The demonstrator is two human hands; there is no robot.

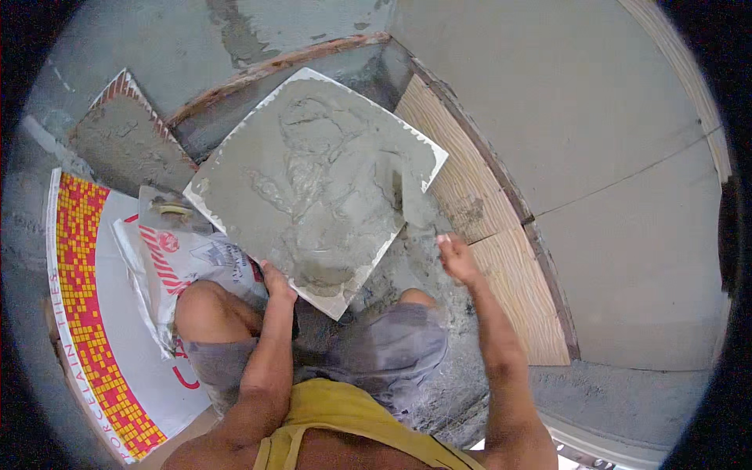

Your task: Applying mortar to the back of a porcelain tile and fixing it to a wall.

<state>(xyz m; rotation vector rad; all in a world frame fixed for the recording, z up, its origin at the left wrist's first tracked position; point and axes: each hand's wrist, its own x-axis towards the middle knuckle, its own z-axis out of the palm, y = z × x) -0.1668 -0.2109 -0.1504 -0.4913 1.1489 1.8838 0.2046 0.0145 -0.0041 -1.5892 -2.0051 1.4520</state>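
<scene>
A square tile [235, 168] is tilted up in front of me, its upper face coated with wet grey mortar [313, 176] in uneven ridges and smears. Its white edges show through along the rim. My left hand [277, 282] grips the tile's near left edge, the fingers partly hidden beneath it. To the right, my right hand [457, 258] is closed round the handle of a trowel [419, 210]. The mortar-smeared blade reaches the tile's right edge, and its outline blends with the mortar behind.
Wood-patterned tiles [521, 286] line the foot of the wall at right, beside large grey wall panels [611, 102]. A mortar-smeared tile piece [129, 137] leans at far left. A white bag [207, 262] and a red-and-yellow carton [86, 258] lie by my left knee.
</scene>
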